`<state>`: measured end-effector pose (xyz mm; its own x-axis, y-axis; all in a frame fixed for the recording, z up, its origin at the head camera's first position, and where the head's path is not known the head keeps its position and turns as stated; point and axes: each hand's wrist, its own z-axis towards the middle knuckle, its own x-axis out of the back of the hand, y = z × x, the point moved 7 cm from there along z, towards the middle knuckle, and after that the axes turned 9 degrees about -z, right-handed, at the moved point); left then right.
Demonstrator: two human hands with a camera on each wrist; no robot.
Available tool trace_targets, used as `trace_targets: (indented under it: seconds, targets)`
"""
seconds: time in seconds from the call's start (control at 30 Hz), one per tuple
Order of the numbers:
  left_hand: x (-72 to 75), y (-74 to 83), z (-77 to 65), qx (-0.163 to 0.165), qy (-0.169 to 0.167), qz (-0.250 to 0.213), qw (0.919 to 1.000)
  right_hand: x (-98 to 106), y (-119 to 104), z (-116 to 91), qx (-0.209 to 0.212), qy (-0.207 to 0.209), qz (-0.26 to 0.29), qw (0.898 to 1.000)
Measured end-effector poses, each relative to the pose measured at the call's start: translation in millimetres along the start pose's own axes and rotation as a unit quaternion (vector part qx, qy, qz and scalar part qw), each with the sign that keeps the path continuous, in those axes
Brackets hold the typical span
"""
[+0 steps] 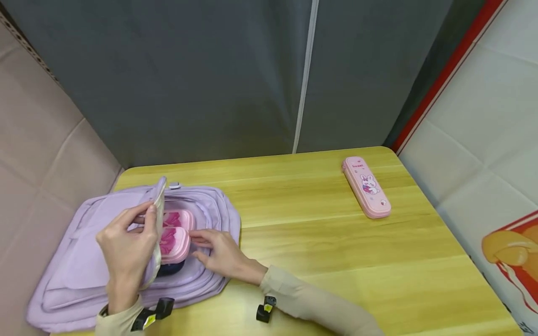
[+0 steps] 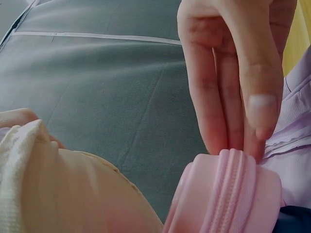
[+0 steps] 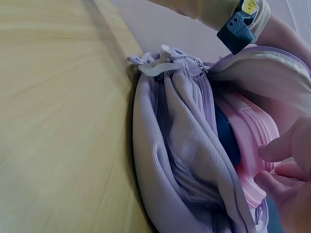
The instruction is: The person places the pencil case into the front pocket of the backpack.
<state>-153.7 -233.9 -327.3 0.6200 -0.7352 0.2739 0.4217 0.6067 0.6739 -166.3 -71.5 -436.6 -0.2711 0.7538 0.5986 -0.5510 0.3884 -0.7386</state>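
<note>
A lilac backpack (image 1: 80, 261) lies on its side on the table. My left hand (image 1: 128, 240) pinches the edge of its lifted flap (image 1: 158, 219), whose cream lining shows in the left wrist view. Two pink zippered cases with darker pink pictures stick out of the opening, a front case (image 1: 178, 249) overlapping a rear case (image 1: 187, 219). A dark blue item (image 1: 171, 269) peeks out beside them. My right hand (image 1: 222, 252) has its fingertips at the end of a pink case (image 2: 228, 194), fingers nearly straight and thumb apart. The cases' far ends are hidden inside the bag.
A pink pencil case (image 1: 366, 186) with a rabbit picture lies at the right of the wooden table (image 1: 294, 224). A grey curtain (image 1: 189, 84) hangs behind the table. Pale padded walls flank both sides.
</note>
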Motion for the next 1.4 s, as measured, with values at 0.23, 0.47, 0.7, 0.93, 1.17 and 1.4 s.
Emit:
trace_targets:
  seconds: [0.23, 0.47, 0.7, 0.93, 1.17, 1.4]
  targets:
    - [-1.4, -2.2, -0.1, 0.011, -0.002, -0.007, 0.9999, 19.8, 8.5, -6.1, 0.001, 0.007, -0.019, 1.000]
    - [-1.1, -4.8, 0.2, 0.015, -0.018, -0.009, 0.9997, 58.1, 23.4, -11.2, 0.009, 0.045, -0.081, 0.996]
    - [0.2, -3.6, -0.1, 0.015, -0.021, -0.015, 0.9995, 106.4, 41.3, -15.9, -0.014, 0.092, -0.133, 0.987]
    - [0.2, -3.8, -0.4, 0.014, -0.026, -0.016, 0.9994, 152.9, 61.1, -23.9, -0.048, 0.109, -0.146, 0.982]
    - [0.9, -4.5, -0.6, 0.016, -0.028, -0.018, 0.9993, 192.8, 80.7, -38.8, -0.072, 0.138, -0.166, 0.974]
    - [2.2, -5.9, -1.7, 0.018, -0.028, -0.014, 0.9993, 228.1, 104.3, -59.2, -0.122, 0.161, -0.195, 0.960]
